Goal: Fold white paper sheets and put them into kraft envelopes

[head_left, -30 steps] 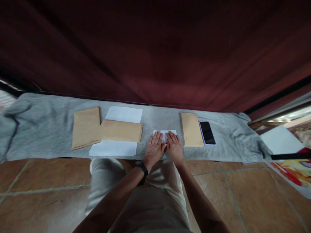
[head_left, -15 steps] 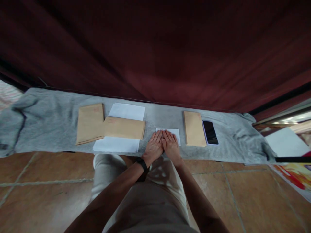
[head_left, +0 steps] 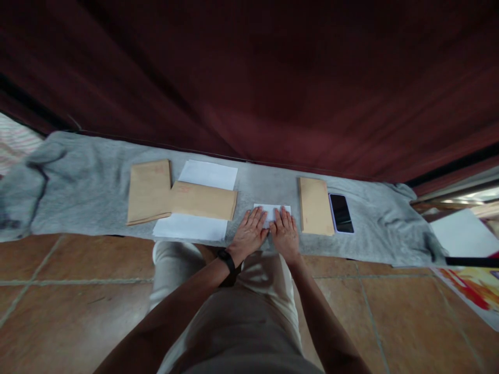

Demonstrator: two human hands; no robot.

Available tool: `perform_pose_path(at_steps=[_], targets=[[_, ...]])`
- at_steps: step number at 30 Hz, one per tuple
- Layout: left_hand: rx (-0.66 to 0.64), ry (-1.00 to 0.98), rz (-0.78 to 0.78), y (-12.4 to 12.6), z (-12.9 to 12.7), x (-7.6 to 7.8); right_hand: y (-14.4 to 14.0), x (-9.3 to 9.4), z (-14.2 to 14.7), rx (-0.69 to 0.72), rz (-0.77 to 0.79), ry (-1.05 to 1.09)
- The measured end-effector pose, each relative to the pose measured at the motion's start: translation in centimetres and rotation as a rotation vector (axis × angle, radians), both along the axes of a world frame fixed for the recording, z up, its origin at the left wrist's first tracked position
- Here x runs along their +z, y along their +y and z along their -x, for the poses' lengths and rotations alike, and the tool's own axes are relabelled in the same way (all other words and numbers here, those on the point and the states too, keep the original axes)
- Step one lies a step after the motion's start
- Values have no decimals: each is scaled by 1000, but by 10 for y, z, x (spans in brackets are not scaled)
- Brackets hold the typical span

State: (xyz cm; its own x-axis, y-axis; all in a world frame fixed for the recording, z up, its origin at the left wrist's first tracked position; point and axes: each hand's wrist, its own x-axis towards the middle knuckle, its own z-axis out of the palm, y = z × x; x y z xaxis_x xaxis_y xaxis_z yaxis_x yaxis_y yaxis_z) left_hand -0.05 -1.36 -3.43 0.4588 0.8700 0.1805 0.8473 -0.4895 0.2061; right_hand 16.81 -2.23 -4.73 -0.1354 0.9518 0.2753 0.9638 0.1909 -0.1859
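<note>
Both palms lay flat, side by side: left hand [head_left: 249,231] and right hand [head_left: 285,233] pressed the folded white paper [head_left: 272,211] onto the grey cloth [head_left: 89,182].

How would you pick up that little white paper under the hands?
Probably by its far edge. The folded paper lies flat on the grey cloth, and the left hand and right hand press its near part, so only the far strip shows. Slide fingertips under that free edge from the curtain side, or from its right corner, then pinch; the soft cloth should give a little.
</note>
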Motion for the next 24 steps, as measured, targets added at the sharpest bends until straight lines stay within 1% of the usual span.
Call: perform_pose_path(at_steps=[5,11,15,21,22,24], targets=[[20,-13,0,-1,1,-2,-5,-5,-2,-52,-26,42],[46,-28,4,-3,0,-1,-12,-5,0,-140,-30,30],[53,-31,3,-5,3,0,-13,-4,1,-139,-48,47],[79,-19,-13,-15,8,4,-11,-2,2,-154,-19,49],[63,-17,-14,-19,7,5,-11,-2,2,-154,-29,51],[-12,-14,-6,-26,7,6,-11,-3,2,-150,-57,56]])
